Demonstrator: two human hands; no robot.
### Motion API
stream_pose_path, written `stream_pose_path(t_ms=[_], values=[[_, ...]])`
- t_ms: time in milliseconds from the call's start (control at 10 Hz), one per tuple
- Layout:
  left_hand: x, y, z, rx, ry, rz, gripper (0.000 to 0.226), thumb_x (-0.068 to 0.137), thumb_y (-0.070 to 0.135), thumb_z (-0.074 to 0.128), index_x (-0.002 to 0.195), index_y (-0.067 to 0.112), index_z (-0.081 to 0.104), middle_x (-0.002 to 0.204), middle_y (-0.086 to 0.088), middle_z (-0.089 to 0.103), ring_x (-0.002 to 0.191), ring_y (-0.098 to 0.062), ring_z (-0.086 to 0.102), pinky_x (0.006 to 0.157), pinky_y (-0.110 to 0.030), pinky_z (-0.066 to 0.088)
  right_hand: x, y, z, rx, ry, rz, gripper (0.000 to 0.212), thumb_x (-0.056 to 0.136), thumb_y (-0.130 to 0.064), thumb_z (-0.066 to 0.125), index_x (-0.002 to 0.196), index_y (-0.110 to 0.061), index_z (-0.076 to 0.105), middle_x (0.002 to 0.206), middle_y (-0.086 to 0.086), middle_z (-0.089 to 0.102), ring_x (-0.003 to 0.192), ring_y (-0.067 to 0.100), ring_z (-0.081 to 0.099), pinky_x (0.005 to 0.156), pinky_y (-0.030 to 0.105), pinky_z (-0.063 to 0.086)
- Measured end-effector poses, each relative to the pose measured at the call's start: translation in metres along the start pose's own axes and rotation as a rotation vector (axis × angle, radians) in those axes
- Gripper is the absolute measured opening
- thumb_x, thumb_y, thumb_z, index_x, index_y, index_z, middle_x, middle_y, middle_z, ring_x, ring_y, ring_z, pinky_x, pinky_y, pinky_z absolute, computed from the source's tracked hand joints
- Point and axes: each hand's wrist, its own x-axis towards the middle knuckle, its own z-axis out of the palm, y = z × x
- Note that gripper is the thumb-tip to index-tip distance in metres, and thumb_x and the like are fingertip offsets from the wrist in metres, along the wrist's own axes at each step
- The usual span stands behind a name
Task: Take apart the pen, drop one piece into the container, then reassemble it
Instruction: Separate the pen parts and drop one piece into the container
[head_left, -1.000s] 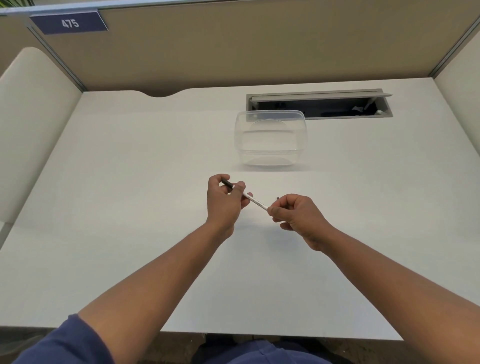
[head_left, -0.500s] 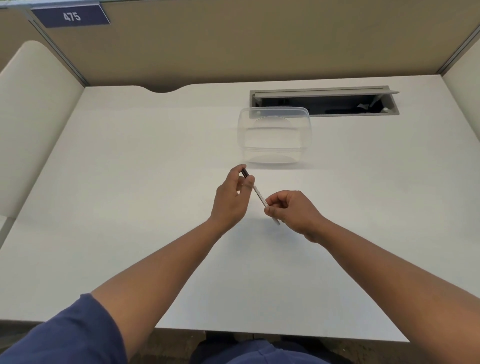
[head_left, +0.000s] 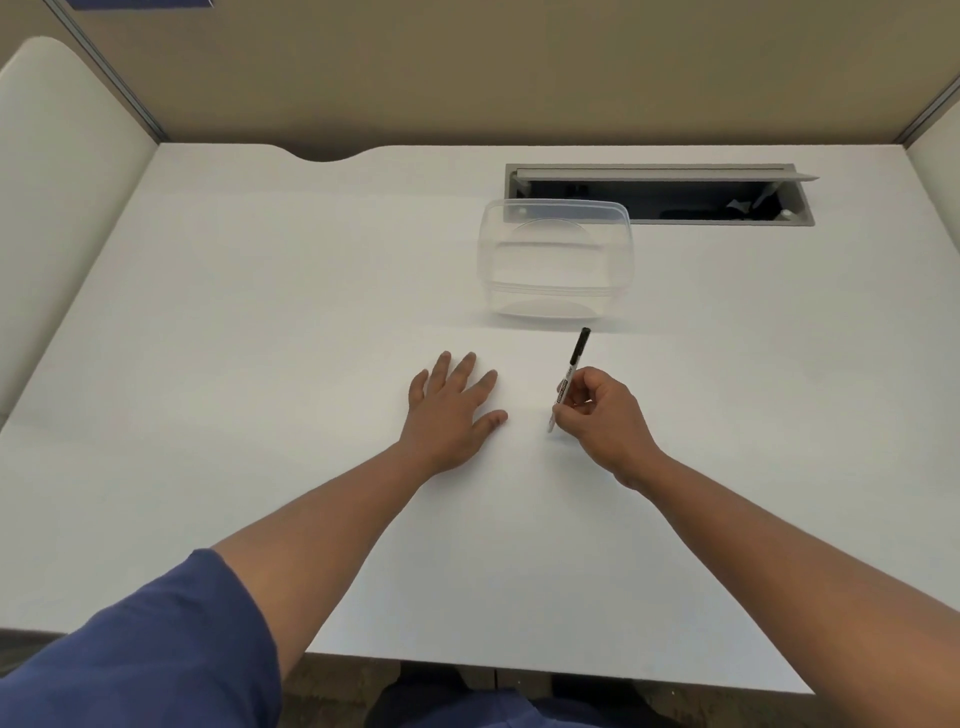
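Clear, glossy plastic container (head_left: 556, 260); behind it, grey metal-looking cable hatch (head_left: 660, 195). Under it, smooth matt white desk (head_left: 260, 312). Before it, glossy plastic pen (head_left: 568, 382). Blue cloth sleeve (head_left: 145, 649).

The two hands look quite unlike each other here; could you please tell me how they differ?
The left hand lies flat with fingers spread, while the right hand has its fingers curled. The left hand holds nothing; the right hand grips the pen, which stands tilted with its black cap up. The left hand rests palm down on the desk; the right hand's palm is hidden. Both are bare and sit nearer the person than the container.
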Motion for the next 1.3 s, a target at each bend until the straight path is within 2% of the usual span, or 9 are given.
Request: stream_pose_path(t_ms=[100, 200, 400, 500, 600, 1100, 1300], values=[[0.001, -0.004, 0.006, -0.002, 0.07, 0.022, 0.061, 0.101, 0.062, 0.029, 0.156, 0.037, 0.028, 0.169, 0.001, 0.013, 0.156, -0.026, 0.002, 0.124, -0.046, 0.006, -0.001, 0.002, 0.001, -0.024, 0.024, -0.029, 0.013, 0.082, -0.012, 0.068, 0.087, -0.022, 0.062, 0.078, -0.002, 0.066, 0.061, 0.011, 0.057, 0.063, 0.026, 0.049], [0.0, -0.012, 0.019, -0.009, 0.181, 0.055, 0.061, 0.1, 0.062, 0.023, 0.154, 0.037, 0.033, 0.168, 0.001, 0.021, 0.156, -0.025, 0.012, 0.123, -0.044, 0.011, -0.001, 0.003, 0.003, -0.055, 0.039, -0.069, 0.008, 0.085, -0.016, 0.066, 0.089, -0.02, 0.062, 0.082, 0.002, 0.071, 0.072, 0.018, 0.064, 0.07, 0.03, 0.053], [0.001, -0.014, 0.027, -0.005, 0.226, 0.053, 0.055, 0.102, 0.056, 0.03, 0.153, 0.038, 0.035, 0.167, 0.003, 0.024, 0.155, -0.023, 0.014, 0.121, -0.042, 0.011, 0.0, 0.0, 0.001, -0.121, 0.067, -0.19, 0.004, 0.091, -0.02, 0.064, 0.089, -0.018, 0.061, 0.076, -0.01, 0.071, 0.065, 0.003, 0.062, 0.065, 0.017, 0.048], [0.001, -0.014, 0.027, -0.006, 0.242, 0.051, 0.054, 0.102, 0.056, 0.032, 0.153, 0.038, 0.037, 0.166, 0.003, 0.025, 0.155, -0.024, 0.015, 0.121, -0.042, 0.012, 0.001, 0.001, 0.001, -0.186, 0.094, -0.256, 0.004, 0.09, -0.022, 0.063, 0.089, -0.019, 0.061, 0.08, -0.011, 0.072, 0.073, 0.005, 0.066, 0.069, 0.024, 0.052], [0.002, -0.015, 0.028, -0.008, 0.242, 0.048, 0.054, 0.102, 0.056, 0.032, 0.153, 0.038, 0.037, 0.166, 0.003, 0.025, 0.155, -0.024, 0.015, 0.12, -0.042, 0.011, 0.006, 0.007, 0.002, -0.322, 0.018, -0.273, 0.007, 0.091, -0.028, 0.06, 0.089, -0.022, 0.058, 0.08, -0.007, 0.071, 0.075, 0.017, 0.066, 0.072, 0.04, 0.055], [0.002, -0.014, 0.026, -0.013, 0.236, 0.046, 0.054, 0.102, 0.056, 0.032, 0.152, 0.037, 0.038, 0.166, 0.002, 0.025, 0.154, -0.025, 0.015, 0.12, -0.042, 0.011, 0.003, 0.006, 0.004, -0.42, -0.027, -0.278, 0.01, 0.095, -0.029, 0.055, 0.093, -0.019, 0.056, 0.079, -0.001, 0.071, 0.074, 0.024, 0.065, 0.073, 0.044, 0.055], [0.002, -0.015, 0.027, -0.015, 0.233, 0.042, 0.054, 0.102, 0.056, 0.032, 0.153, 0.038, 0.037, 0.166, 0.003, 0.024, 0.155, -0.024, 0.014, 0.121, -0.042, 0.011, 0.001, 0.007, 0.004, -0.384, -0.017, -0.277, 0.012, 0.095, -0.032, 0.054, 0.096, -0.02, 0.057, 0.082, -0.002, 0.074, 0.081, 0.024, 0.07, 0.077, 0.046, 0.055]])
